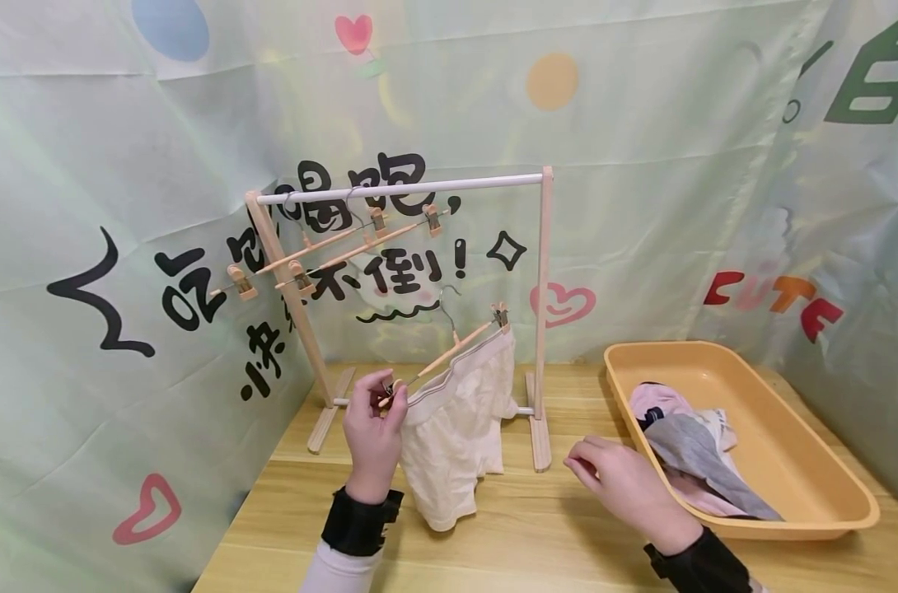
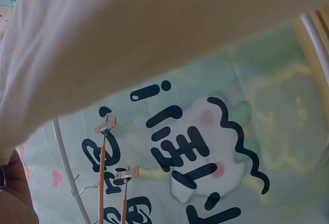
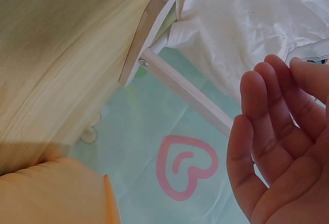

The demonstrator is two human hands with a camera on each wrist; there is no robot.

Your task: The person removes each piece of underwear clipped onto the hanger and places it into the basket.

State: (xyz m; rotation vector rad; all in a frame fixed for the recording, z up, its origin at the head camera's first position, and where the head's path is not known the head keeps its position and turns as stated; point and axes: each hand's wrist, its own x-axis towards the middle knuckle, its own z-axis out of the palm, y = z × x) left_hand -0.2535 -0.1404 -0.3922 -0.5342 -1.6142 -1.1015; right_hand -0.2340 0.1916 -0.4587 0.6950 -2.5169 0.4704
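Observation:
My left hand point(image 1: 373, 445) pinches the clip at the left end of a wooden clip hanger point(image 1: 447, 356), beside the waistband of cream shorts point(image 1: 449, 445). The clip at the hanger's other end point(image 1: 500, 317) grips the waistband's far corner. Tilted up to the right, the hanger has its hook free below the rail, and the shorts hang over the table. In the left wrist view, the shorts' cloth point(image 2: 128, 44) covers the upper part. Right of the shorts, my right hand point(image 1: 627, 486) is held over the table with loosely bent fingers and nothing in them.
A small wooden rack point(image 1: 544, 329) with a white rail stands behind the shorts. Two bare clip hangers point(image 1: 375, 245) hang from its left half. At the right, a yellow tub point(image 1: 797, 436) holds a heap of grey and pink clothes point(image 1: 689, 445). Printed cloth point(image 1: 642, 165) walls the table.

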